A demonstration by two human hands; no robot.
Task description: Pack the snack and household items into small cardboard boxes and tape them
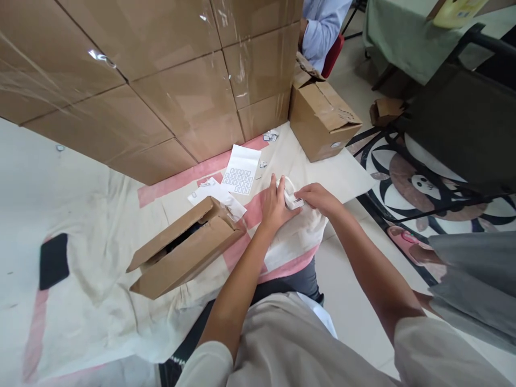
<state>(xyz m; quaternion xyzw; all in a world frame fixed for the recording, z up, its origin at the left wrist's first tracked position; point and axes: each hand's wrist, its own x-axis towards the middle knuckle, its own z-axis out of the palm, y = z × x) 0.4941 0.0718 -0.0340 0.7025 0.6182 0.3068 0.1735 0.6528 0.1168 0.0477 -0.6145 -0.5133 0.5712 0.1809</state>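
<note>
We find the white device [290,201] near the front right edge of the cloth [105,231], with room over the cloth between it and the corner box [320,123]. We record the left hand [276,207] with fingers curled round the device; the right hand [320,198] has its fingertips bunched at its end, though we cannot tell whether they grip. We count one device, one label sheet [242,171], one open box [197,252], one dark pad [54,260].
</note>
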